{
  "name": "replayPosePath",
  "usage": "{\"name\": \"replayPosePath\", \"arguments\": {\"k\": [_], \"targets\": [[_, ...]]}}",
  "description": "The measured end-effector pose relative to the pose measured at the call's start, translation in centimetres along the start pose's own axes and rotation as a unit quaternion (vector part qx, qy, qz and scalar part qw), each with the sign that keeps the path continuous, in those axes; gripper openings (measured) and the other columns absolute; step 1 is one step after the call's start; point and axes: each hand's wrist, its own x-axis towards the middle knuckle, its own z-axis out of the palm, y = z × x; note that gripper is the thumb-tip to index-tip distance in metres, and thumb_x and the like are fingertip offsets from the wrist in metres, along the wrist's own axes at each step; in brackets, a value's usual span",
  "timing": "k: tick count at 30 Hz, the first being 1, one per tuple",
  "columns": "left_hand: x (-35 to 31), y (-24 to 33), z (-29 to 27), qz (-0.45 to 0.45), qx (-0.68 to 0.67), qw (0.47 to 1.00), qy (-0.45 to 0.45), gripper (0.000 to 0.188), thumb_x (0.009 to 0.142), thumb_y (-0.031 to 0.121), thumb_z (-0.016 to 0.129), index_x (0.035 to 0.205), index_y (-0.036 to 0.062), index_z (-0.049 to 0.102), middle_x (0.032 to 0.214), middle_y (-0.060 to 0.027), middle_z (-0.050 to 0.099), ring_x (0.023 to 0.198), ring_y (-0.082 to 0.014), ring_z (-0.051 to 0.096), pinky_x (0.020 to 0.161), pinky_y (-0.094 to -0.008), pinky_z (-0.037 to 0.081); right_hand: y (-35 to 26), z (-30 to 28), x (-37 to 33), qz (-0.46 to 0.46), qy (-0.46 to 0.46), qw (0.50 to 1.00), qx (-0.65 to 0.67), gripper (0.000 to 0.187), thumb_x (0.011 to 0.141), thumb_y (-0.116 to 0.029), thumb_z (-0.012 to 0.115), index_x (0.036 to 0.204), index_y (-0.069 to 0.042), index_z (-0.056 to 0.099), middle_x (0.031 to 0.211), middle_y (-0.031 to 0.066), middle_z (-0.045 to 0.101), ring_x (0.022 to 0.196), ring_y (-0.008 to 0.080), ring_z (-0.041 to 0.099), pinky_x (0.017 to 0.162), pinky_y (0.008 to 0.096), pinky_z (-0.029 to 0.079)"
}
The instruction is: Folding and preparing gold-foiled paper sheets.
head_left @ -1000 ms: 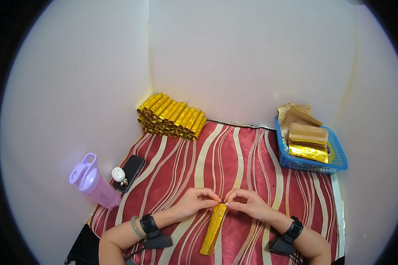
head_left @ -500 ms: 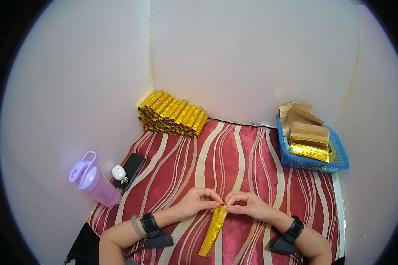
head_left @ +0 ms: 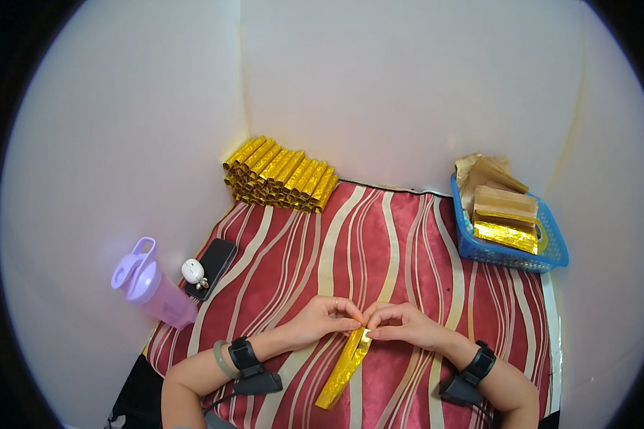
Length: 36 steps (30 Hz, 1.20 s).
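A narrow strip of folded gold foil paper [head_left: 341, 372] slants down toward me over the striped cloth, its far end pinched by both hands. My left hand [head_left: 327, 317] grips that end from the left, thumb and fingertips pressed together. From the right, my right hand [head_left: 399, 325] pinches the same end, its thumb on the foil. The fingertips of the two hands almost meet. Along the right side of the strip an edge stands slightly apart, forming a slit. Exactly how the fingertips hold the fold is hidden.
Gold foil tubes [head_left: 283, 174] are stacked at the back left. A blue basket [head_left: 511, 259] with brown and gold paper stands at the back right. To the left are a purple shaker bottle [head_left: 157, 289], a black phone [head_left: 218, 259] and a white earbud case [head_left: 192, 271]. Striped red cloth [head_left: 422, 264] covers the table.
Both hands have shifted slightly away from me. The foil strip looks wider near its held end, with a slit along it, and its near end has moved a little left.
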Motion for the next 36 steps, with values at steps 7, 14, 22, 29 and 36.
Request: {"name": "replayPosePath", "arguments": {"k": [7,14,22,29,36], "targets": [[-0.02,0.12,0.16,-0.005,-0.003,1.0,-0.008,0.012,0.091,0.004,0.061,0.101,-0.0013,0.063,0.093,-0.0044,0.064,0.08,-0.0073,0.058,0.072,-0.0213,0.046,0.26,0.04,-0.06,0.003,-0.001,1.0,-0.022,0.011,0.09,-0.012,0.066,0.094,-0.002,0.068,0.105,0.0039,0.059,0.102,0.013,0.053,0.093,0.028,0.04],[0.07,0.1,0.05,-0.007,-0.006,1.0,-0.01,0.012,0.092,0.006,0.061,0.102,-0.0015,0.062,0.095,-0.0056,0.064,0.083,-0.0088,0.06,0.075,-0.0223,0.048,0.28,0.02,-0.08,-0.005,0.006,1.0,-0.021,0.013,0.09,-0.012,0.065,0.095,0.0,0.068,0.102,0.004,0.06,0.098,0.0126,0.055,0.09,0.0275,0.042],[-0.04,-0.04,-0.14,-0.009,-0.027,1.0,-0.011,0.011,0.09,0.005,0.062,0.1,-0.0009,0.063,0.094,-0.005,0.064,0.082,-0.0091,0.06,0.074,-0.0223,0.048,-0.03,0.24,0.04,-0.003,0.003,1.0,-0.01,0.013,0.09,-0.011,0.065,0.095,0.0,0.068,0.101,0.0041,0.061,0.098,0.0125,0.055,0.09,0.0274,0.042],[0.24,0.22,0.22,-0.007,0.002,1.0,-0.021,0.013,0.091,0.007,0.062,0.101,-0.0017,0.062,0.094,-0.0055,0.064,0.084,-0.0097,0.061,0.076,-0.0228,0.049,0.27,-0.15,-0.2,0.028,0.004,1.0,-0.008,0.008,0.088,-0.01,0.066,0.089,-0.002,0.068,0.105,0.0033,0.058,0.1,0.0128,0.054,0.093,0.0277,0.039],[0.14,-0.06,0.05,-0.012,0.009,1.0,-0.019,0.012,0.091,0.007,0.062,0.1,-0.0021,0.062,0.094,-0.006,0.064,0.084,-0.0096,0.061,0.076,-0.0231,0.049,0.36,0.05,-0.04,0.008,-0.002,1.0,-0.019,0.011,0.088,-0.01,0.066,0.092,-0.001,0.069,0.1,0.0035,0.059,0.096,0.012,0.055,0.089,0.0268,0.041]]}}
